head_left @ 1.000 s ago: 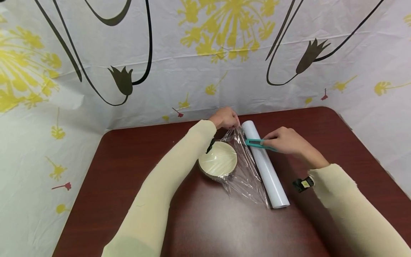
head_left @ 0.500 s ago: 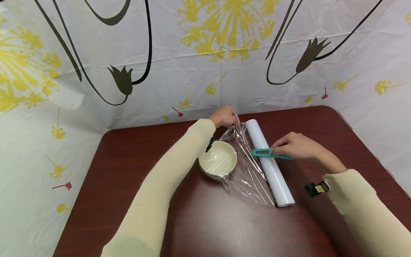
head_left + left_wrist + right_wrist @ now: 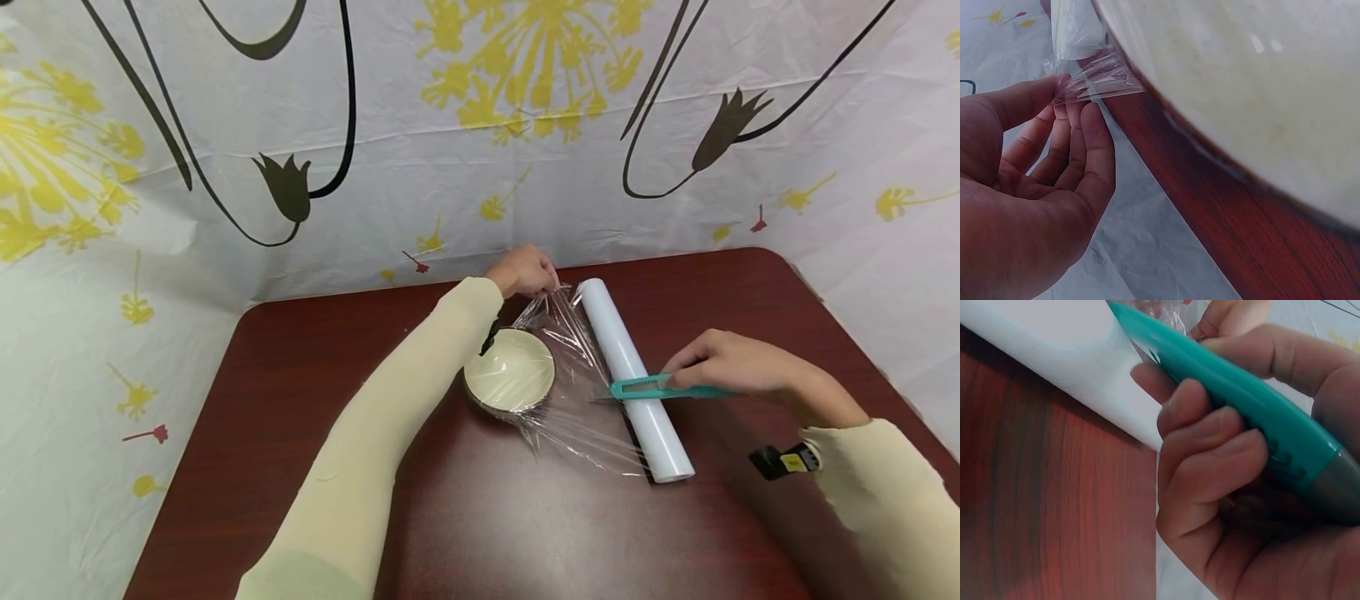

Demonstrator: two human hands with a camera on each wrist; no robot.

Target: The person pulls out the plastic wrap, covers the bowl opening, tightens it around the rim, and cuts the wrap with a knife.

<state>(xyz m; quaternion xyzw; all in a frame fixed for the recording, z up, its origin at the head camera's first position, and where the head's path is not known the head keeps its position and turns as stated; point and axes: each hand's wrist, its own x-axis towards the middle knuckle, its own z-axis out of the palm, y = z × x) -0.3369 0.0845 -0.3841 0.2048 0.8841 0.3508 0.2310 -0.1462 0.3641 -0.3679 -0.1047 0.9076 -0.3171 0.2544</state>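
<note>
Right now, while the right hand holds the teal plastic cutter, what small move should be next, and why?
Probably, the right hand should draw the teal plastic cutter along the white cylindrical roll toward its near end: the blade reaches over the clear plastic film, which extends toward that end, and the left hand pinches its far edge.

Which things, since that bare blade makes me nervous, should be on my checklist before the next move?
1. Left hand pinching the film: ok, at the far end.
2. Knife gripped in the right hand: ok.
3. Blade out: ok, it shows past the knife's tip.
4. Left hand away from the blade: ok, they are apart.
5. Film over the bowl: ok, wrinkles show across its opening.
6. Film fully cut from the roll: cannot tell, too transparent.
</note>
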